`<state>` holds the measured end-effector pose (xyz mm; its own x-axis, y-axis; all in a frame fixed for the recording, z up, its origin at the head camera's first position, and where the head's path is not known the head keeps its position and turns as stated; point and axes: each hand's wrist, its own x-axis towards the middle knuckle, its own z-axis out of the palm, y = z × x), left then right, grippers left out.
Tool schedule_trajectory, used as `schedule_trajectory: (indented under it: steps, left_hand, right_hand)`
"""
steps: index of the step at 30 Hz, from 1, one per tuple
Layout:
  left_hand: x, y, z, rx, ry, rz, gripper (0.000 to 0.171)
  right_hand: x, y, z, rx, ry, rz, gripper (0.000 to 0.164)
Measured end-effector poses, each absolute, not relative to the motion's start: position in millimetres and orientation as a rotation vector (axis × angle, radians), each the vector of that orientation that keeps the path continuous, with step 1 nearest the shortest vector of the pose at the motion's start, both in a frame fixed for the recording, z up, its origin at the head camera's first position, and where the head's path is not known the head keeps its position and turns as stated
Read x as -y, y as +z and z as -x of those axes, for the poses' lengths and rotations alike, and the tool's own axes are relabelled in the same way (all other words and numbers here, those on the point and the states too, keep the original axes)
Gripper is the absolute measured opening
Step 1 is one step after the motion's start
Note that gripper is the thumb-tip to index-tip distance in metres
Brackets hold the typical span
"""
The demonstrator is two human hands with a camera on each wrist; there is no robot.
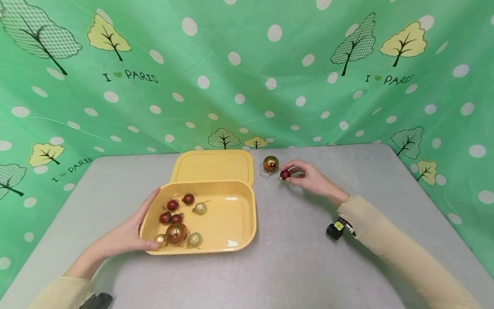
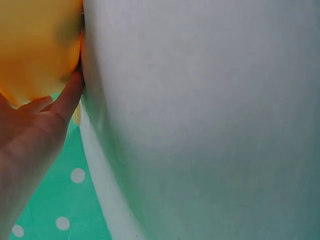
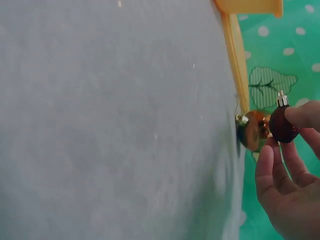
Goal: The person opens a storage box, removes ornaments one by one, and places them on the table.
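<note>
My right hand (image 1: 308,177) pinches a small dark red Christmas bauble (image 1: 285,174) between thumb and fingers. In the right wrist view the red bauble (image 3: 284,125) shows its metal cap pointing up. Just beyond it on the table sits a larger gold bauble (image 1: 271,163) with a loop of string. My left hand (image 1: 125,231) holds the left end of a yellow plastic box (image 1: 231,223), thumb at the front rim and fingers along the outer wall. Inside lie several small red baubles (image 1: 188,199), small glittery gold ones (image 1: 200,208) and a big copper-gold bauble (image 1: 176,234).
A yellow lid (image 1: 214,165) lies flat behind the box, partly under its back edge. Everything stands on a grey table (image 1: 293,257). Green polka-dot cloth (image 1: 247,64) hangs behind and beside the table.
</note>
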<state>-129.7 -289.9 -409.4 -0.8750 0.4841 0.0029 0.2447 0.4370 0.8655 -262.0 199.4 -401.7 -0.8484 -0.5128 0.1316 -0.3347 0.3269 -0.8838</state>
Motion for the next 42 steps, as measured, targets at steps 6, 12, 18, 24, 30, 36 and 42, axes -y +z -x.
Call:
schedule_trajectory:
  steps: [6,12,18,24,30,36,42]
  left_hand:
    - [292,-411,129,-2.396,1.448,-0.662,0.129]
    - [291,-411,131,-2.391,1.447,-0.665,0.130]
    - [292,-412,132,-2.379,1.445,-0.669,0.131]
    - [292,-412,132,-2.363,1.455,-0.665,0.131]
    - [292,-411,131,-2.363,1.460,-0.662,0.131]
    - [292,-411,131,-2.372,1.452,-0.658,0.131]
    - [293,-411,131,-2.369,1.454,-0.645,0.131]
  right_hand:
    - [-199,-406,272,-2.467,-1.489,0.738,0.036]
    - [-199,-411,285,-2.558,-1.436,0.694,0.050]
    - [-198,-416,296,-2.587,-1.397,0.678,0.043]
    - [-194,-418,302,-2.592,-1.354,0.730,0.036]
    - [-190,-418,306,-2.566,-1.341,0.715,0.032]
    - [-188,-416,307,-2.575,-1.341,0.704,0.036]
    - [-186,-413,307,-2.575,-1.332,0.700,0.041]
